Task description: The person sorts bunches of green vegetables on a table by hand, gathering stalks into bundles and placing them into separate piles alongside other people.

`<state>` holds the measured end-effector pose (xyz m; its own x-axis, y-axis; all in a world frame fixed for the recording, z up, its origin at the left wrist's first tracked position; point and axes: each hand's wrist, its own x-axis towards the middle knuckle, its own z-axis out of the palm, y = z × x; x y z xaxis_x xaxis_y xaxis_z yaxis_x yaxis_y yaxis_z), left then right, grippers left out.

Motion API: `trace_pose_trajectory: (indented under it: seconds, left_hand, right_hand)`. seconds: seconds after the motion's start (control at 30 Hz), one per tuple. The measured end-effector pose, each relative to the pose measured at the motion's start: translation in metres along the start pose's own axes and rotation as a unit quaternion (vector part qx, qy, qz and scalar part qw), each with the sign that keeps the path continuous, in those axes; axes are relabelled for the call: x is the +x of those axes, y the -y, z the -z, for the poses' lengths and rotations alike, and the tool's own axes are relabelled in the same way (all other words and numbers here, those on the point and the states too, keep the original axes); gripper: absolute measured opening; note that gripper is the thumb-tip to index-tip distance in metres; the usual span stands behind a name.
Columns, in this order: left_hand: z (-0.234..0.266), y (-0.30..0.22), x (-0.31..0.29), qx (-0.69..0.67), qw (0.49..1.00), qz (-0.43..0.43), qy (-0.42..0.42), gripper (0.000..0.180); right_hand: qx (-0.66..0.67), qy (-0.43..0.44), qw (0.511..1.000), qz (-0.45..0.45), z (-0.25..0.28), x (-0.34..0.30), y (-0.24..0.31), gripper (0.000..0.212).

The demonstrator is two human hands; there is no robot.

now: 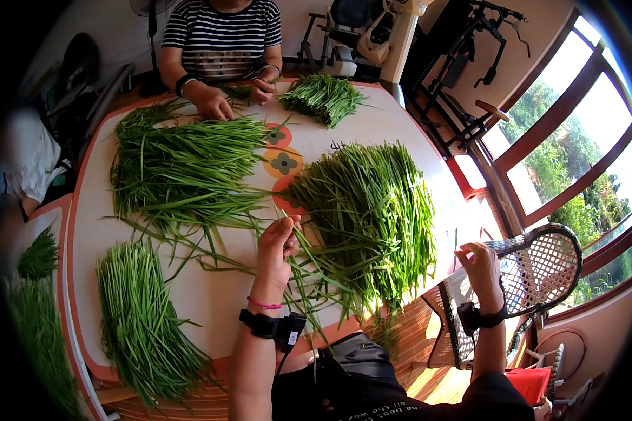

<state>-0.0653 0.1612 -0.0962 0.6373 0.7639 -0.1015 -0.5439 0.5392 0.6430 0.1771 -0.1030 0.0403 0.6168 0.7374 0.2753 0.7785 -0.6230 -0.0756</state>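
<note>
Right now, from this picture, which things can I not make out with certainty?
Head view:
How many green blades the left hand holds: too thin, overlapping.
What the right hand holds, if anything: too small.
Striped-shirt co-worker: head cut by top edge.
Far-left person: blurred.

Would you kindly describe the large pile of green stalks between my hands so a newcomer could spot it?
On the white table with flower circles printed on it, find the left hand. The large pile of green stalks lies just to its right. Of the two piles right of those circles, it is the nearer and clearly the bigger.
</note>
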Motion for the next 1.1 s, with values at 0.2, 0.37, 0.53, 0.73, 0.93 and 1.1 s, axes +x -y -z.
trace_pose_trajectory:
  seconds: [0.2,0.37,0.53,0.73,0.93,1.1]
  left_hand:
    - [-0.004,-0.005,0.0,0.006,1.0,-0.016,-0.007,0.025]
    - [-0.004,0.0,0.004,-0.064,0.997,-0.049,0.011,0.022]
    - [-0.008,-0.005,0.001,-0.101,0.994,0.026,-0.014,0.02]
    - [-0.013,-0.005,-0.003,-0.002,0.995,0.083,-0.046,0.026]
    - [-0.017,-0.005,-0.005,0.019,0.998,0.06,-0.013,0.031]
    - [-0.01,-0.007,-0.004,-0.007,0.997,0.04,-0.061,0.03]
  right_hand:
    - [0.155,0.036,0.972,0.172,-0.045,0.035,0.106,0.017]
    - [0.082,0.033,0.963,0.253,-0.087,0.051,0.154,0.019]
    - [0.068,0.021,0.964,0.255,-0.099,0.053,0.159,0.012]
    - [0.176,0.026,0.969,0.173,-0.081,0.046,0.177,0.008]
    - [0.306,0.087,0.934,0.161,-0.082,0.033,0.188,0.011]
    - [0.445,0.289,0.844,0.08,-0.087,0.028,0.175,0.026]
